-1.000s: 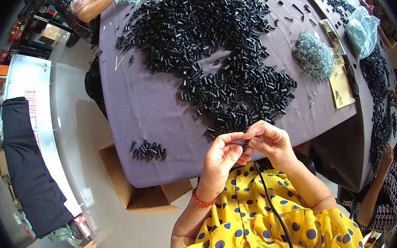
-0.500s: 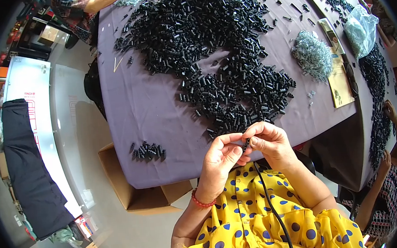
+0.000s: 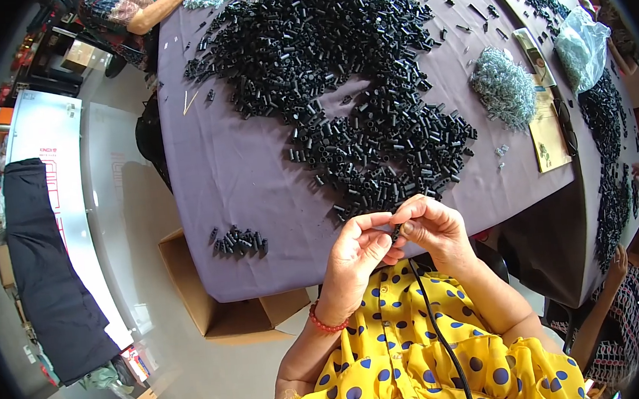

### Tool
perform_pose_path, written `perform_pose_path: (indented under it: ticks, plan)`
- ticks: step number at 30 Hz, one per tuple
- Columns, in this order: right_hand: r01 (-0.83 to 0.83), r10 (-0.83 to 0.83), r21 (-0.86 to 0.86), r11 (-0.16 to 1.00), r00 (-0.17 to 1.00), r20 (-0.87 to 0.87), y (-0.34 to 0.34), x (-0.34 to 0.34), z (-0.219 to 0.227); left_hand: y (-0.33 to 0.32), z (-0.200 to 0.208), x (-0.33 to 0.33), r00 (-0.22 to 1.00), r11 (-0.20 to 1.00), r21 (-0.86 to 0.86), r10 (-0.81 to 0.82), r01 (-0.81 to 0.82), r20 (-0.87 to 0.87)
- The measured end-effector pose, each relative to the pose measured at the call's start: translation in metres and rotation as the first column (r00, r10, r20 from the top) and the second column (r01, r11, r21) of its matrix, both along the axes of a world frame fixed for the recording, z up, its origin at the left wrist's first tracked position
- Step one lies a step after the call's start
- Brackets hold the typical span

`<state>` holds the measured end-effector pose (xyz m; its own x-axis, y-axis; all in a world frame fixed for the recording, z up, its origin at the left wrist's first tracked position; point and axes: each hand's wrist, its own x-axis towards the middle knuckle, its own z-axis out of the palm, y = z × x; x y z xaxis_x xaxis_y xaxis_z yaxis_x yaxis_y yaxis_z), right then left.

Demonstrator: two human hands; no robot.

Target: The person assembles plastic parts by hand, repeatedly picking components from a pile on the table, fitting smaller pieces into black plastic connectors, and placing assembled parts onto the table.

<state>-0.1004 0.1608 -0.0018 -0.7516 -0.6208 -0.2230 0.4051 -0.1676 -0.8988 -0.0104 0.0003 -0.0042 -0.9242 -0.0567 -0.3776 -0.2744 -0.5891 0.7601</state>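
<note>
Pinched between my two hands is a small black cylindrical piece [image 3: 396, 232], mostly covered by the fingertips. My left hand [image 3: 359, 258] is closed on it from the left, thumb against forefinger. From the right, my right hand [image 3: 434, 229] grips the same piece with thumb and forefinger. Both hands are over the near table edge, just below a large heap of small black cylindrical pieces [image 3: 374, 135]. A small group of similar black pieces [image 3: 239, 242] lies farther left on the cloth.
The purple-grey cloth [image 3: 258, 182] covers the table. On the right are a pile of small shiny clear or metallic parts [image 3: 504, 89], a yellow card [image 3: 547, 136] and a plastic bag [image 3: 581, 47]. A cardboard box [image 3: 216, 313] stands below the left edge. Other people work at the far left and right.
My hands stay almost in place, still pinching the small black piece. The person at the right has moved a hand, and an arm at the upper left has shifted slightly.
</note>
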Motion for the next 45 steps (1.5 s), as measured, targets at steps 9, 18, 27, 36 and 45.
perform_pose_path:
  ticks: [9, 18, 27, 36, 45]
  plan:
    - [0.222, 0.182, 0.331, 0.917, 0.506, -0.843, 0.000, -0.009, 0.002, 0.005, -0.001, 0.000, 0.994, 0.996, 0.028, 0.081, -0.084, 0.071]
    - [0.031, 0.068, 0.208, 0.978, 0.887, -0.456, 0.001, -0.006, -0.010, 0.005, -0.001, -0.002, 0.991, 0.996, 0.010, 0.088, -0.090, 0.101]
    - [0.000, 0.013, 0.096, 0.995, 0.990, -0.142, 0.001, -0.004, -0.006, 0.004, 0.002, -0.004, 0.989, 0.996, 0.032, 0.084, -0.088, 0.120]
    - [0.135, -0.127, -0.032, 0.990, 0.975, 0.183, -0.002, 0.006, -0.011, 0.008, -0.002, -0.008, 0.992, 0.993, 0.053, 0.096, -0.101, 0.087]
    - [0.078, -0.036, 0.161, 0.984, 0.968, -0.250, -0.001, -0.002, -0.007, 0.007, 0.002, -0.010, 0.988, 0.989, 0.004, 0.145, -0.145, 0.054]
